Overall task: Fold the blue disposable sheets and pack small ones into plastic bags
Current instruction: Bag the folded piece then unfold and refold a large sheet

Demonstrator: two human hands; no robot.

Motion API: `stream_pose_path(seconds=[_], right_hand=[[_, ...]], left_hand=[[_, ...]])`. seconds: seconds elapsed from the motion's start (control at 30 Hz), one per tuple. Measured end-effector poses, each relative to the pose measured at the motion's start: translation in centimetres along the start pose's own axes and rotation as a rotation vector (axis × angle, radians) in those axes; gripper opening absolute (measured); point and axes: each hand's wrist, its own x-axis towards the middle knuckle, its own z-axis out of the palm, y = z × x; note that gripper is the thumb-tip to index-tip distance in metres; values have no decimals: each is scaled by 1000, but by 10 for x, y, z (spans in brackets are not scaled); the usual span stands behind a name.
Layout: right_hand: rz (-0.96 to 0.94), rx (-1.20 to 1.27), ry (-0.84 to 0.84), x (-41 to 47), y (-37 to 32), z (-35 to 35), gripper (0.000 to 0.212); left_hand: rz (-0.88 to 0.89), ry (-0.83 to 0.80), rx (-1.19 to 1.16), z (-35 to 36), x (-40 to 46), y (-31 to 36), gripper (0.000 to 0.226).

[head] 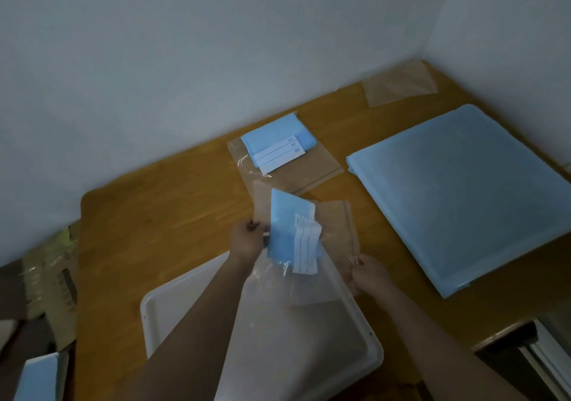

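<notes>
Centre frame, the left hand [247,241] holds a small folded blue sheet [285,230] by its left edge, fingers curled round it, so that grip is closed on the sheet. The sheet carries white strips [306,250] along its lower right part and sits partly inside a clear plastic bag [335,236], which is raised above the desk [160,215]. The right hand [369,274], lower right of centre, pinches the bag's right edge; its grip is closed on the bag.

Below the hands, at the bottom centre, a white tray [160,311] rests on the desk, with both forearms crossing over it. Clear film lies over part of the tray beneath the bag.

Above the hands, near the wall, a packed bag [312,165] lies flat on the desk with a folded blue sheet and a white label [279,155] in it. It is close to the held bag but whether they touch is unclear.

On the right side of the frame, a big blue sheet [457,196] lies folded flat on the desk, well apart from the hands. In the upper right corner, against the wall, an empty bag [400,83] lies flat.

At the lower left corner another blue piece [37,379] shows, off the desk; beside it, cardboard [52,277] at the left edge.
</notes>
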Motion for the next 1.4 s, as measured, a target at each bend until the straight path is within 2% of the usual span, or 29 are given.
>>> stream_pose_path(seconds=[0.07,0.17,0.23,0.33,0.47,0.53,0.57,0.67,0.77,0.87,0.97,1.13,1.23,1.37,1.4], right_hand=[[-7,46,28,-3,7,-2,20],[-59,88,41,-10,12,-8,29],[-87,133,39,-16,12,-12,32],[-121,155,39,-24,13,-16,32],[-111,149,-39,-28,16,-16,30],[-87,165,-20,-28,18,-13,25],[-68,199,-4,-27,20,-11,21],[-12,307,58,-22,23,-6,25],[67,398,69,-18,20,0,41],[100,520,-34,-16,15,3,38],[95,551,-92,-11,16,5,27],[28,403,140,-2,17,5,11],[-6,350,204,1,14,3,9],[-26,319,403,4,4,1,15],[-10,327,453,5,1,-1,20]], left_hand=[[7,-86,-78,5,-5,16,12],[-76,-219,-333,6,-10,32,15],[-112,-103,-363,5,-11,37,18],[-77,172,-112,-3,-16,26,17],[-85,292,-3,-16,-20,1,11],[-102,348,209,-24,-21,-9,11],[-115,369,378,-28,-22,-13,19],[-79,320,744,-32,-25,-28,41],[-55,164,850,-31,-30,-46,37],[-151,30,828,-29,-34,-63,38],[-248,-5,746,-27,-38,-74,46],[-271,-46,431,-34,-33,-79,15],[-265,-33,385,-35,-29,-75,12],[-147,158,367,-31,-24,-65,4],[-106,222,407,-30,-21,-62,19]])
